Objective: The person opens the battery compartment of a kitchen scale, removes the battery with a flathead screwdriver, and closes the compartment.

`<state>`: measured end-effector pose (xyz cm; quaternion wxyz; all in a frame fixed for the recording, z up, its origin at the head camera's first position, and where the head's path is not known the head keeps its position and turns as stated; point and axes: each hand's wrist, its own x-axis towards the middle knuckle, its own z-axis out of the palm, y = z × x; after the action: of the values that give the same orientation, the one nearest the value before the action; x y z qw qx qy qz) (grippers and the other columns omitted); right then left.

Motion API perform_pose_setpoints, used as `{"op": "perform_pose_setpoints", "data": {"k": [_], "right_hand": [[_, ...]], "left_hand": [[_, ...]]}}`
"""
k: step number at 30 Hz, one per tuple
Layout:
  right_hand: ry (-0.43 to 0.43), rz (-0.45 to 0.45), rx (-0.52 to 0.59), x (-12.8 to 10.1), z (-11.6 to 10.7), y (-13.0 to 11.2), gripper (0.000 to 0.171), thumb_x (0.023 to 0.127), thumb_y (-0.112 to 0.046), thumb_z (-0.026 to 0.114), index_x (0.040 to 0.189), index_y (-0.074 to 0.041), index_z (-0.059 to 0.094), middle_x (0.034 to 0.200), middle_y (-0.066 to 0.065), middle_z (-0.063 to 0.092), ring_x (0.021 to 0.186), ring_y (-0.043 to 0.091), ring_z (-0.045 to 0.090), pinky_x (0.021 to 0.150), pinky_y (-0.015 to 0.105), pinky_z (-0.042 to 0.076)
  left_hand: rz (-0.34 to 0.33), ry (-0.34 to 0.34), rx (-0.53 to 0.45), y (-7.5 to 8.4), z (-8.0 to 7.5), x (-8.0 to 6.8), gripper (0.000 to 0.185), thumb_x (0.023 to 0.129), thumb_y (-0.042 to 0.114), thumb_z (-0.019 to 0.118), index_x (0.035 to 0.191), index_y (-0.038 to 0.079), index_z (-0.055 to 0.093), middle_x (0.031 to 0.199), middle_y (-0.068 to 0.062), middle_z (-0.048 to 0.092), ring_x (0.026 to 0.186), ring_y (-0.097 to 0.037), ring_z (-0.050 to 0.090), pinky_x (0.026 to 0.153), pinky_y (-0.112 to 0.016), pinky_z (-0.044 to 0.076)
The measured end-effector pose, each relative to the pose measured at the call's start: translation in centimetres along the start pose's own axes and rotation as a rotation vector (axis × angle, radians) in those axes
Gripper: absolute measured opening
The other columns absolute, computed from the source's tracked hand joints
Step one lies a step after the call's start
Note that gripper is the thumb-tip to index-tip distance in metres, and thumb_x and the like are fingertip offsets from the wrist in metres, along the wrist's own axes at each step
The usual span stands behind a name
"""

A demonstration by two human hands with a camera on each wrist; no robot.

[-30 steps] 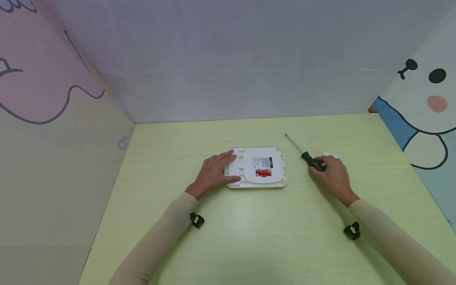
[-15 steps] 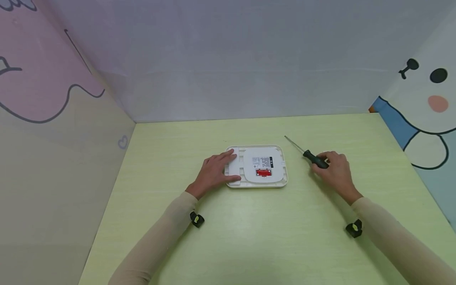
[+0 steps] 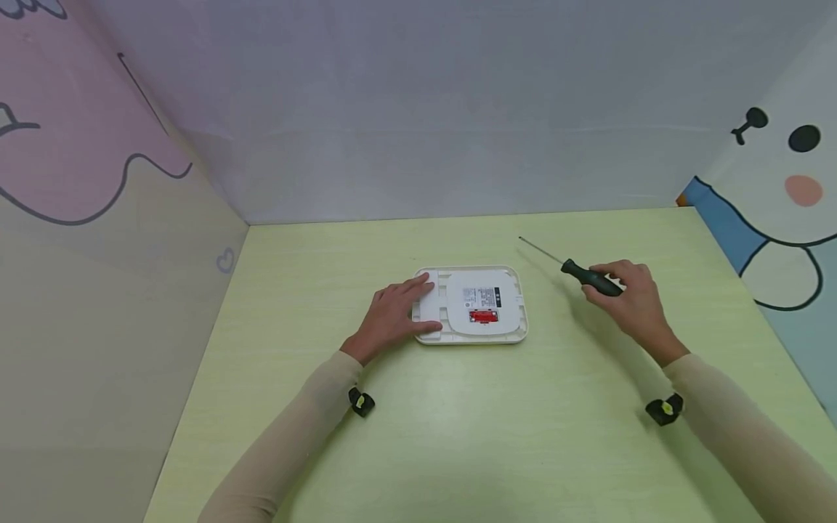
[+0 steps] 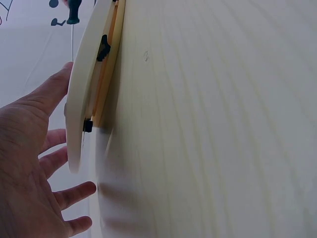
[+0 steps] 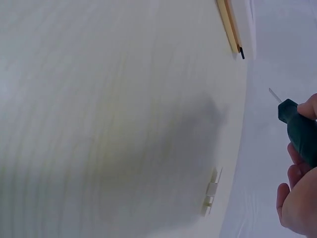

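Observation:
A flat white device with rounded corners lies upside down on the pale green table, showing a printed label and a red sticker. My left hand rests flat on its left edge, fingers straight; the left wrist view sees that device edge-on beside the hand. My right hand grips the dark handle of a screwdriver, lifted off the table right of the device, its thin shaft pointing back-left. In the right wrist view the screwdriver sits in my hand.
Padded walls with cartoon drawings enclose the table on the left, back and right. A small white plastic piece lies on the table near my right hand, seen only in the right wrist view. The device's far edge shows there too.
My right hand closed round the screwdriver handle and lifted it off the table, moving up and to the right. The left hand and the device stayed put.

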<state>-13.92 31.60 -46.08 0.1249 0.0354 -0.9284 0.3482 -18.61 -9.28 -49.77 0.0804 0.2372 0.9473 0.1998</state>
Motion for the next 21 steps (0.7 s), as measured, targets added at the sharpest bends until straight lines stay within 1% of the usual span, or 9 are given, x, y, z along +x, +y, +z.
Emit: {"op": "perform_pose_setpoints", "data": {"k": [3, 7, 11, 14, 17, 21], "right_hand": [[0.003, -0.023, 0.017, 0.2, -0.5, -0.5, 0.033, 0.086, -0.014, 0.073, 0.115, 0.000, 0.067, 0.108, 0.020, 0.061, 0.097, 0.032, 0.041, 0.075, 0.041, 0.028], [-0.026, -0.035, 0.034, 0.4, -1.0, -1.1, 0.033, 0.088, -0.016, 0.073, 0.117, -0.001, 0.067, 0.109, 0.018, 0.060, 0.098, 0.030, 0.040, 0.075, 0.041, 0.030], [-0.082, -0.017, 0.056, 0.5, -1.6, -1.6, 0.034, 0.088, -0.017, 0.073, 0.118, -0.004, 0.067, 0.111, 0.013, 0.059, 0.100, 0.025, 0.039, 0.075, 0.041, 0.030], [-0.152, -0.018, 0.056, 0.5, -2.2, -2.0, 0.033, 0.086, -0.017, 0.074, 0.117, -0.007, 0.068, 0.113, 0.011, 0.059, 0.102, 0.021, 0.039, 0.077, 0.043, 0.033], [-0.229, -0.054, 0.039, 0.6, -2.8, -2.5, 0.030, 0.084, -0.014, 0.075, 0.113, -0.010, 0.070, 0.111, 0.009, 0.061, 0.101, 0.016, 0.040, 0.078, 0.045, 0.036], [-0.295, -0.156, 0.000, 1.1, -3.5, -3.2, 0.027, 0.080, -0.009, 0.078, 0.106, -0.014, 0.072, 0.105, 0.003, 0.064, 0.097, 0.008, 0.041, 0.075, 0.040, 0.037]], "left_hand": [[0.000, -0.002, -0.003, 0.0, 0.0, 0.0, 0.086, 0.080, 0.067, 0.066, 0.151, 0.027, 0.039, 0.161, 0.010, 0.028, 0.140, -0.027, 0.037, 0.112, -0.050, 0.028], [-0.004, -0.008, -0.003, 0.1, 0.0, 0.0, 0.086, 0.080, 0.067, 0.066, 0.151, 0.027, 0.039, 0.161, 0.010, 0.027, 0.141, -0.027, 0.037, 0.112, -0.051, 0.028], [-0.007, -0.013, -0.003, 0.1, 0.0, 0.0, 0.086, 0.080, 0.067, 0.066, 0.151, 0.027, 0.039, 0.161, 0.010, 0.027, 0.141, -0.027, 0.036, 0.113, -0.052, 0.028], [-0.008, -0.015, -0.003, 0.1, 0.0, 0.0, 0.086, 0.080, 0.068, 0.066, 0.151, 0.027, 0.039, 0.161, 0.011, 0.027, 0.141, -0.027, 0.036, 0.113, -0.052, 0.028], [-0.008, -0.015, 0.004, 0.1, 0.0, 0.0, 0.086, 0.080, 0.068, 0.065, 0.151, 0.028, 0.039, 0.161, 0.011, 0.027, 0.141, -0.026, 0.036, 0.113, -0.051, 0.028], [-0.007, -0.014, 0.006, 0.1, 0.0, 0.0, 0.086, 0.080, 0.068, 0.065, 0.151, 0.028, 0.038, 0.161, 0.011, 0.026, 0.142, -0.026, 0.035, 0.113, -0.050, 0.028]]}}
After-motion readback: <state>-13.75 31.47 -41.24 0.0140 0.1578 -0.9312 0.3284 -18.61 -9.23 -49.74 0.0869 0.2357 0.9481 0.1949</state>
